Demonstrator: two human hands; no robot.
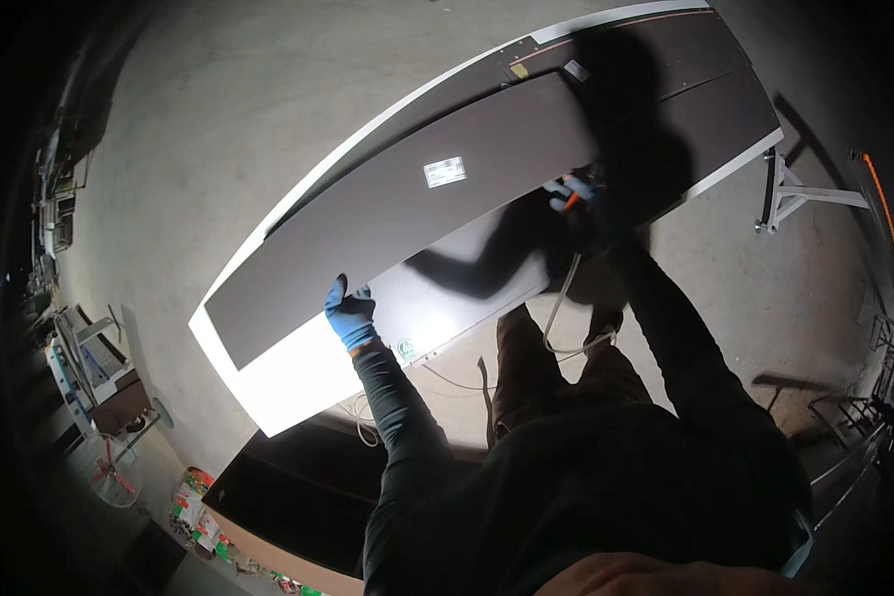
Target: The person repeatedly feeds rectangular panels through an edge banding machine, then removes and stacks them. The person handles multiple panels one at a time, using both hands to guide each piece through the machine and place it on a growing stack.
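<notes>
A long dark grey panel with a white label on its face lies slantwise over a larger white-edged board. My left hand, in a blue glove, grips the panel's near edge toward its left end, thumb on top. Close to the same edge, farther right, my blue-gloved right hand is closed round a small tool with an orange part. Deep shadow hides most of that tool, so its kind is unclear. A pale hose hangs just below this hand.
A white metal stand holds up the board's right side. Below the left end sits a black-topped box or bench. Farther left are a cluttered cart and colourful packages. The pale hose loops near my legs.
</notes>
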